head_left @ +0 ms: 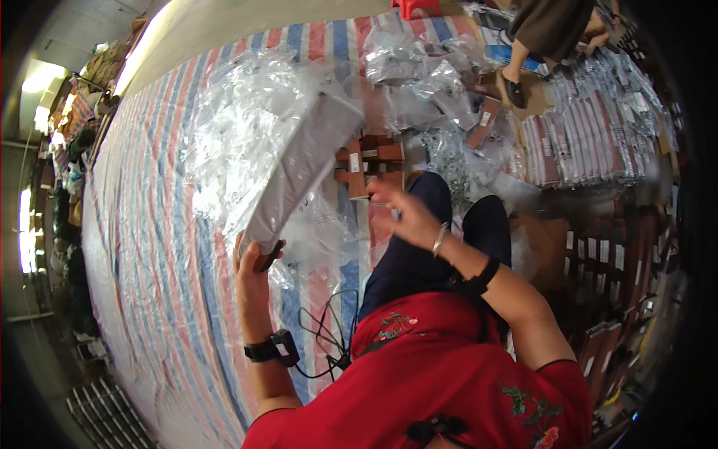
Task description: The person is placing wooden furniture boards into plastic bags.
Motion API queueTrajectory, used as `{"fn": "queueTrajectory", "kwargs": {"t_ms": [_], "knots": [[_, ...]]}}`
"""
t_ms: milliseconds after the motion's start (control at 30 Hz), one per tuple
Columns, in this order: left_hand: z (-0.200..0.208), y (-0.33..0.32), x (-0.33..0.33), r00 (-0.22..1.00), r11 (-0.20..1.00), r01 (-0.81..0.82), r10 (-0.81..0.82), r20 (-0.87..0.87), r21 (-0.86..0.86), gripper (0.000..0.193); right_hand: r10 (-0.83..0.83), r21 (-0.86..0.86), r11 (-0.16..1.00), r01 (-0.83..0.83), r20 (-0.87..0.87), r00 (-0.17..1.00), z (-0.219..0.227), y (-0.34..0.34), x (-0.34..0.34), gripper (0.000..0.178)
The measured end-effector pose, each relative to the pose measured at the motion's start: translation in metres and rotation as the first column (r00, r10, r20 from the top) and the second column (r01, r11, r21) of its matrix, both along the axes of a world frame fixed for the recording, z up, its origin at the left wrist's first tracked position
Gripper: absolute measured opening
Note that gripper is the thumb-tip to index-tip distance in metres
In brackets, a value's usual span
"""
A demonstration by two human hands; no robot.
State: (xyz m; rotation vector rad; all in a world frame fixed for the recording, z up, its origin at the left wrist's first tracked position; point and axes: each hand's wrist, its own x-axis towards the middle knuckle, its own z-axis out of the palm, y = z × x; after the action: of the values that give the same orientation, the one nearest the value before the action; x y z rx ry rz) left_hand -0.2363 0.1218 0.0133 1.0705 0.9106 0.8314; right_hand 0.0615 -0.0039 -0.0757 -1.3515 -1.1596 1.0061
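My left hand [253, 262] is closed around the lower end of a long grey package in a clear plastic bag [299, 168], which slants up and away to the right. A small dark brown end [271, 256] shows beside its fingers. My right hand [410, 215] is in the air above my knee, its fingers apart and somewhat blurred, with nothing seen in them. Something small and bluish shows at its fingers, too blurred to name. Just beyond it, several brown boxes [357, 168] with white labels lie piled on the striped sheet.
A heap of clear plastic bags [239, 127] covers the striped sheet [164, 247] at left. More bagged boxes [441, 82] lie ahead. Rows of wrapped packages [591, 142] are at right, near another person's foot [513, 86]. A black cable [325, 329] hangs by my left wrist. A red stool [416, 7] stands far off.
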Motion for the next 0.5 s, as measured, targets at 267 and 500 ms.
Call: {"fn": "queueTrajectory", "kwargs": {"t_ms": [267, 500], "knots": [[0.007, -0.001, 0.072, 0.837, 0.838, 0.534, -0.543, -0.069, -0.112, 0.054, -0.161, -0.116, 0.986, 0.122, -0.438, 0.884, 0.081, -0.103, 0.115, 0.083], [0.028, 0.013, 0.162, 0.571, 0.589, 0.793, -0.807, -0.149, -0.157, 0.063, -0.205, -0.413, 0.905, 0.097, -0.227, 0.952, 0.094, -0.199, 0.086, 0.078]]}}
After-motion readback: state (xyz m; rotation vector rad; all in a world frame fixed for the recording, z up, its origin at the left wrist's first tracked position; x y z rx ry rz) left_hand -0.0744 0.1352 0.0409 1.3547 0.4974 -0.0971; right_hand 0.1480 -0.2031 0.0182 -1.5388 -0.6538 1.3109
